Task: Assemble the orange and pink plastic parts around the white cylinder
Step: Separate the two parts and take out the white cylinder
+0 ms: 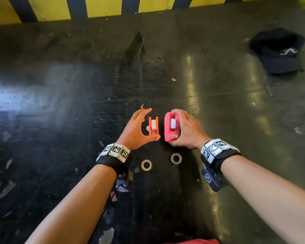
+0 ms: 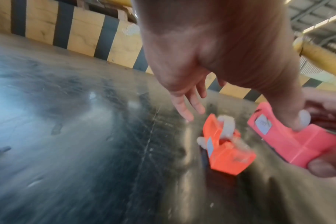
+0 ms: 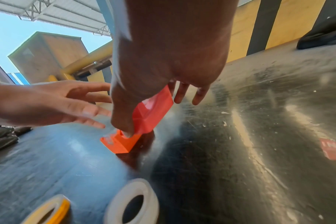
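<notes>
Orange part (image 1: 153, 126) stands on the dark table (image 1: 60, 103) between the left hand's (image 1: 136, 131) spread fingers (image 2: 184, 112) and thumb, which arch around it without visible contact. White cylinder (image 1: 154, 124) sits between its two side plates. Just beside it, the pink part (image 1: 172, 127) is gripped by the right hand (image 1: 187, 128), fingers curled over the far end, thumb at the near end. Two bearings (image 1: 146, 165) lie near the wrists.

The right hand (image 1: 187, 131) covers the pink part's (image 1: 172, 127) right side; in the right wrist view its thumb hides most of the orange part (image 3: 118, 142), and both rings (image 3: 132, 203) are blurred and cut off at the near edge
</notes>
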Demonstrator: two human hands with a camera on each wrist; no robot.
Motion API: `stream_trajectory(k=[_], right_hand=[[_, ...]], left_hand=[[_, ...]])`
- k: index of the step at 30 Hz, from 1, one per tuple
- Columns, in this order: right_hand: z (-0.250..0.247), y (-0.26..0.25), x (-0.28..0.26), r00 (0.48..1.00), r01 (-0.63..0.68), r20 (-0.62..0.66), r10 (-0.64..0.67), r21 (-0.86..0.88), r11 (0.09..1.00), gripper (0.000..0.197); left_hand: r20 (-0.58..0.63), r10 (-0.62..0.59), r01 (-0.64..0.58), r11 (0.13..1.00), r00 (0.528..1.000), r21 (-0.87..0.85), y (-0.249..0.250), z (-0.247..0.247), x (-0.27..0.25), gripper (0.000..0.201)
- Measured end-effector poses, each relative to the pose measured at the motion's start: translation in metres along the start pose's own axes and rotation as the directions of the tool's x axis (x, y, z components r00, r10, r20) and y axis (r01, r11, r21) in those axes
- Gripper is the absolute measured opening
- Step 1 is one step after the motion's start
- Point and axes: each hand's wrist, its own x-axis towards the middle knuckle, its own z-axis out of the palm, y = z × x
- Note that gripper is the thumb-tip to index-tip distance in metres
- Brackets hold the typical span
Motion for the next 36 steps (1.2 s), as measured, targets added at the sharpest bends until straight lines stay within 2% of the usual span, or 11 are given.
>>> stream_trajectory(k=[2, 3, 5, 10, 16, 22, 27, 36], right_hand=[[-0.004, -0.008, -0.007, 0.999, 0.044, -0.029, -0.044, 0.032, 0.999, 0.116], [-0.006, -0.013, -0.01, 0.997, 0.069, -0.039, -0.067, 0.046, 0.997, 0.117], [-0.009, -0.023, -0.018, 0.993, 0.113, -0.043, -0.11, 0.076, 0.991, 0.117], [-0.015, -0.04, -0.038, 0.984, 0.167, -0.073, -0.161, 0.087, 0.982, 0.117], [-0.016, -0.05, -0.059, 0.981, 0.182, -0.077, -0.179, 0.045, 0.982, 0.115], [-0.015, -0.047, -0.064, 0.987, 0.156, -0.058, -0.153, 0.067, 0.985, 0.116], [-0.017, -0.032, -0.048, 0.991, 0.13, -0.04, -0.128, 0.044, 0.991, 0.114], [-0.004, -0.002, -0.001, 0.997, -0.043, 0.057, 0.046, -0.051, 0.998, 0.114]], left_hand=[[-0.086, 0.094, -0.091, 0.995, 0.992, 0.04, 0.018, -0.01, -0.006, 0.066], [-0.103, 0.135, -0.13, 0.99, 0.985, 0.057, 0.027, -0.015, -0.008, 0.054], [-0.092, 0.198, -0.189, 0.977, 0.976, 0.099, 0.043, -0.022, -0.014, 0.044], [-0.004, 0.235, -0.228, 0.947, 0.972, 0.226, 0.064, -0.028, -0.032, 0.049], [0.047, 0.226, -0.23, 0.928, 0.973, 0.294, 0.075, -0.028, -0.05, 0.048], [0.039, 0.251, -0.252, 0.936, 0.967, 0.247, 0.08, -0.032, -0.058, 0.046], [-0.007, 0.237, -0.234, 0.964, 0.971, 0.128, 0.076, -0.04, -0.057, 0.043], [-0.03, 0.149, -0.148, 0.988, 0.988, 0.045, 0.055, -0.044, -0.054, 0.043]])
